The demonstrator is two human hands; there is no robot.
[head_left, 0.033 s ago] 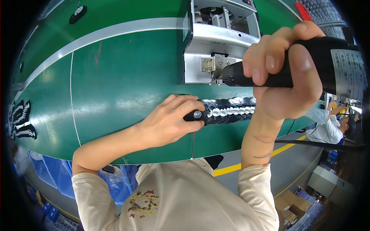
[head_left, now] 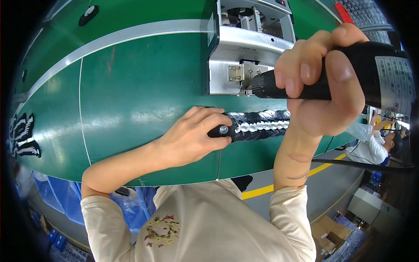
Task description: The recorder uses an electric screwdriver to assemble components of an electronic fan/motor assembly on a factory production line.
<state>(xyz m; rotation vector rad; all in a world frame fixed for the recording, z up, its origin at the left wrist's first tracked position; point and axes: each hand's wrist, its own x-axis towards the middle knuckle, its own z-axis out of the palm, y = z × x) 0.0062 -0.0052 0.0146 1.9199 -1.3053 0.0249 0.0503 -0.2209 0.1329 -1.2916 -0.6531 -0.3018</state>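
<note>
My right hand [head_left: 323,83] is wrapped round a black electric screwdriver [head_left: 369,65], held level in the air with its ribbed nose to the left. Its tip reaches the small metal block [head_left: 236,73] on the front of a silver screw feeder [head_left: 248,39]; whether it touches cannot be made out. On the green table, my left hand [head_left: 192,135] grips the black end of a long black piece with a silver-and-white braided pattern [head_left: 262,126]. A small round shiny part [head_left: 224,129] shows on that end between thumb and fingers. The piece's right end runs behind my right forearm.
Black-and-white striped pieces [head_left: 24,135] lie at the table's far left. A metal rail [head_left: 131,36] crosses behind. At the back left is a small black oval item [head_left: 88,15]. A black cable [head_left: 362,163] passes at right; another person [head_left: 373,148] sits beyond.
</note>
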